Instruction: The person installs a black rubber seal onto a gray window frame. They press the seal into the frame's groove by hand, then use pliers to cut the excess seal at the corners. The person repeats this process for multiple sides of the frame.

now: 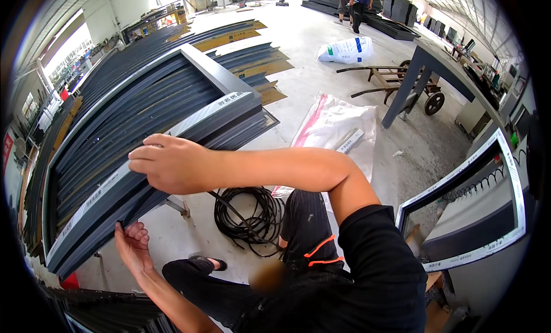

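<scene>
A grey rectangular window frame (192, 119), with white protective film along its edges, lies over a stack of dark profiles at the left. My right hand (166, 164) reaches across from the right, its fingers bent over the frame's near side. Lower down, my left hand (135, 246) has its fingers curled and its thumb against the frame's lower edge, where a thin black strip (138, 205) seems to run to it. On the floor lies a coil of black strip (248, 221); one strand rises from it and disappears behind my right forearm.
Long dark profiles (229, 55) are stacked beyond the frame. A white sack sheet (336, 123) lies on the floor, with a hand cart (396, 83) and a stuffed white bag (346, 50) farther off. Another frame (459, 258) leans at right, below a grey workbench (422, 63). People stand far back.
</scene>
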The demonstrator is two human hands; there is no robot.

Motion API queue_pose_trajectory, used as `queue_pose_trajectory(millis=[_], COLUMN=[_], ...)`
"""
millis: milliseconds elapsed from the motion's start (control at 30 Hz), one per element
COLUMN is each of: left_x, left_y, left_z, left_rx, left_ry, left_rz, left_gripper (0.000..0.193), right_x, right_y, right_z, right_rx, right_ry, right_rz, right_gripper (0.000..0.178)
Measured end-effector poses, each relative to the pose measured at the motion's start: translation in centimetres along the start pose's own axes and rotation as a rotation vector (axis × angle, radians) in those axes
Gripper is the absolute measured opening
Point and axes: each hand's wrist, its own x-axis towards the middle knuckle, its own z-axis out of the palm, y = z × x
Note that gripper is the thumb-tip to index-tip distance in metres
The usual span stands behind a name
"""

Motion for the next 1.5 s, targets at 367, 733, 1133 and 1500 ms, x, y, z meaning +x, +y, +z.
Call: queue_pose_trajectory(millis=[367,733,1133,1500], left_x=[-0.6,-2.5,-2.9,-3.4], left_y=[-0.1,0.4,-1.3,-3.8], left_z=[1.6,4.6,6.8,11.4], left_rx=[0.033,-0.027,-0.055,-0.032], left_ry=[0.044,-0.01,-0.057,-0.091], left_rz=[-0.052,-0.054,-0.055,-0.095], left_gripper=[0.054,0.051,0.054,0.055], right_x=[-13.0,-15.8,-15.8,-17.7], right_y=[1.0,5.9,4.3,3.7], right_z=[-10.3,-11.3,-12.6,-11.8], right_rx=[0.499,0.575,0.386,0.367], right_ry=[0.074,0.094,-0.023,-0.017], right_rz=[1.116,1.07,0.932,0.966], right_gripper=[0.016,0.012,0.011,0.012])
